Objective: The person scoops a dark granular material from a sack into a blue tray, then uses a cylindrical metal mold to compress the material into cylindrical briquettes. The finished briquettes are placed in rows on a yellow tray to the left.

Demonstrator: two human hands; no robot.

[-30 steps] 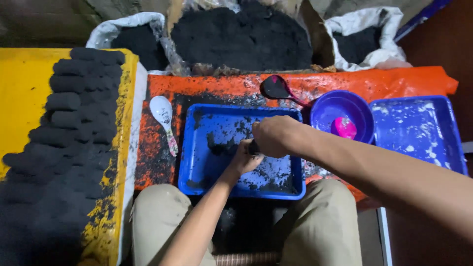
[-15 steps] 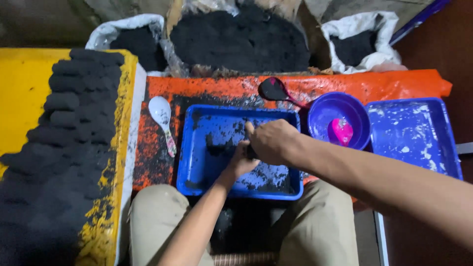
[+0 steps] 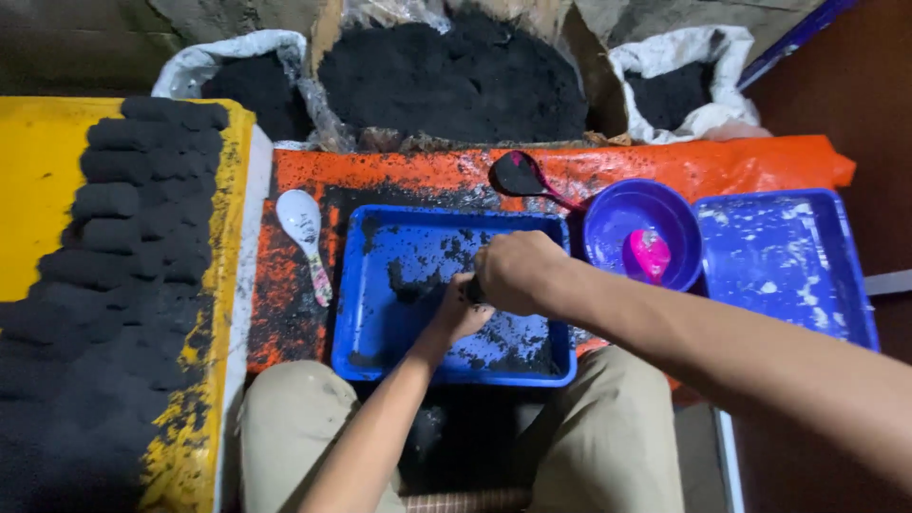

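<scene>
left hand [image 3: 458,313] + right hand [image 3: 513,271] clenched together around small dark lump [image 3: 472,290], mostly hidden | over glossy blue plastic tray [image 3: 380,323] smeared with gritty black powder | matte black cylinders [image 3: 114,247] stacked on yellow board [image 3: 33,180] | white spoon [image 3: 304,228] left

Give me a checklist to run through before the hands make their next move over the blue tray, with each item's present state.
1. Both hands over the blue rectangular plastic tray: ok; left hand and right hand meet above it.
2. Dark piece pressed between the hands: cannot tell its shape; only a sliver shows.
3. Tray resting flat on the orange sheet: ok.
4. White spoon free of the tray: ok; it lies left of it.
5. Purple round bowl upright beside the tray: ok; a pink scoop lies inside.
6. Rows of black pressed lumps on the yellow board: ok, apart from the hands.
</scene>
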